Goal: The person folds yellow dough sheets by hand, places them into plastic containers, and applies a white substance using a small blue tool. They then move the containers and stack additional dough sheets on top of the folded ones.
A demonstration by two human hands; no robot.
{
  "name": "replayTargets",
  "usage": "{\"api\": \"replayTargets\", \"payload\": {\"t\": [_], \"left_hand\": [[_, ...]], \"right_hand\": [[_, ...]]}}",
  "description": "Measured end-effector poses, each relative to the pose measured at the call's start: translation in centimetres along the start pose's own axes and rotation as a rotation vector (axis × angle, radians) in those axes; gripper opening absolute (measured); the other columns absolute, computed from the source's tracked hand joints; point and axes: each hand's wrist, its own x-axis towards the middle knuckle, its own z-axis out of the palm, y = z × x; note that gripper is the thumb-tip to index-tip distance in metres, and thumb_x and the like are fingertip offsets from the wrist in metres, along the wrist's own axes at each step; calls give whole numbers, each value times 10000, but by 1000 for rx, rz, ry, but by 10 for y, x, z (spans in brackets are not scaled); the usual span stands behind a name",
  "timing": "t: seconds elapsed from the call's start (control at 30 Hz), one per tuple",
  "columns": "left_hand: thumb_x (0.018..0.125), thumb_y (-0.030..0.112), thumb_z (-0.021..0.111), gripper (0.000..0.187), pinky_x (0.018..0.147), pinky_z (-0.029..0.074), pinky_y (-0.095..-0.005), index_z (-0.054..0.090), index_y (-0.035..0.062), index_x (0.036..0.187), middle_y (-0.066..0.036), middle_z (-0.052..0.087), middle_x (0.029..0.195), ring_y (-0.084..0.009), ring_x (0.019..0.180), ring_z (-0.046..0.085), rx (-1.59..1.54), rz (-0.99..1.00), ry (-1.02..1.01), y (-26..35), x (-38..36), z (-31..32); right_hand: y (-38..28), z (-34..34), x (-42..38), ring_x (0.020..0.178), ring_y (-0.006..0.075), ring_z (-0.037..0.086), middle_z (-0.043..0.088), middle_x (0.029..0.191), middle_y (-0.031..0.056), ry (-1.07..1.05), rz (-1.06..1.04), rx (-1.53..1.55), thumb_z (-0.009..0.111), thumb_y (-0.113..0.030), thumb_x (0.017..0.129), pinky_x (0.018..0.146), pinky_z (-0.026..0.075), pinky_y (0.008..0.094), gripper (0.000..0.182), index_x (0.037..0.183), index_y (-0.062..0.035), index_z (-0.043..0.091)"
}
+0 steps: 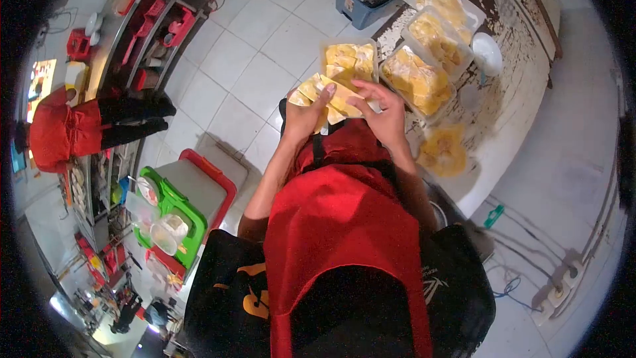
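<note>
My left hand [306, 114] is closed around yellow, flat pieces that look like dough sheets [343, 98], its thumb lying on top of them. At the right end of these pieces, my right hand [386, 116] has its thumb and fingers on the edge, gripping it. Just beyond both hands sits a clear tub [378, 50] of similar yellow pieces dusted white. Next to it on the table, another tub [424, 118] holds more yellow folded pieces. Parts of the held sheets are hidden behind my fingers.
On the worn table [507, 119] stand further filled tubs [472, 50], a white bowl [487, 54] and a yellow smear [442, 150]. A blue-grey bin [361, 10] is beyond. Leftward are a green tray [192, 229] on a cooler box and a person in red [56, 131] by shelves.
</note>
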Motion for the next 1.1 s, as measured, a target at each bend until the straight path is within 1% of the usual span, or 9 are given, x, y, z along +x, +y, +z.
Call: {"api": "replayTargets", "payload": {"t": [0.1, 0.2, 0.5, 0.6, 0.77, 0.8, 1.0, 1.07, 1.1], "left_hand": [[931, 186, 704, 372, 836, 540, -318, 576, -9, 1222, -82, 659, 1122, -162, 998, 646, -519, -126, 97, -2, -4, -1], [936, 165, 694, 349, 849, 535, -316, 574, -13, 1210, -80, 656, 1129, -165, 1009, 645, -567, -214, 71, -1, -6, 1], [966, 149, 639, 140, 702, 485, -248, 637, 48, 1064, 8, 618, 887, -73, 786, 559, -131, -52, -139, -19, -1, -11], [985, 168, 607, 129, 700, 481, -242, 646, 46, 985, 14, 616, 864, -71, 761, 553, -67, -158, -86, -28, 2, -21], [999, 350, 574, 275, 687, 595, -409, 489, 92, 1042, -144, 624, 1205, -211, 849, 630, -634, -276, 85, -62, 31, -76], [1007, 355, 557, 275, 736, 597, -424, 497, 93, 1066, -149, 621, 1217, -214, 893, 623, -624, -268, 109, -57, 30, -85], [1017, 281, 533, 223, 809, 585, -432, 504, 87, 1123, -149, 619, 1218, -225, 903, 621, -577, -196, 157, -46, 38, -102], [1028, 247, 506, 202, 815, 585, -439, 503, 74, 1132, -155, 619, 1216, -231, 910, 626, -589, -191, 142, -45, 39, -98], [1028, 247, 506, 202, 815, 585, -439, 503, 74, 1132, -155, 619, 1216, -231, 910, 626, -592, -187, 143, -44, 39, -96]], "right_hand": [[4, 15, 3, 858, 125, 693, 746, 972, 84, 55, 57, 166, 762, -97, 852, 799, 529, 259, 297, 1129, -7, 706], [-3, 21, 11, 881, 121, 693, 743, 997, 96, 53, 34, 293, 739, -60, 867, 810, 526, 247, 294, 1147, 13, 686], [-10, 10, 22, 881, 144, 697, 732, 903, 93, -212, 52, 181, 728, -19, 856, 835, 546, 279, 322, 1162, 21, 634], [12, 6, 30, 863, 149, 700, 726, 884, 89, -294, 118, 110, 718, -15, 859, 818, 554, 290, 293, 1135, 21, 630], [73, -17, 57, 824, 159, 696, 708, 868, 97, -99, 148, -227, 711, 7, 845, 739, 545, 309, 266, 1094, -4, 617], [74, -17, 59, 798, 173, 705, 713, 855, 119, -85, 113, -416, 717, -9, 839, 726, 546, 331, 280, 1100, -22, 618], [97, 22, 63, 822, 194, 707, 709, 785, 92, -325, 99, -18, 736, -32, 826, 750, 534, 325, 298, 1099, -18, 619], [110, 30, 67, 825, 204, 705, 713, 811, 107, -405, 233, -183, 760, -64, 806, 759, 530, 339, 296, 1072, -21, 636], [133, 34, 65, 825, 263, 700, 710, 856, 139, -314, 67, -267, 780, -87, 775, 777, 531, 371, 319, 1060, -20, 655]]}}
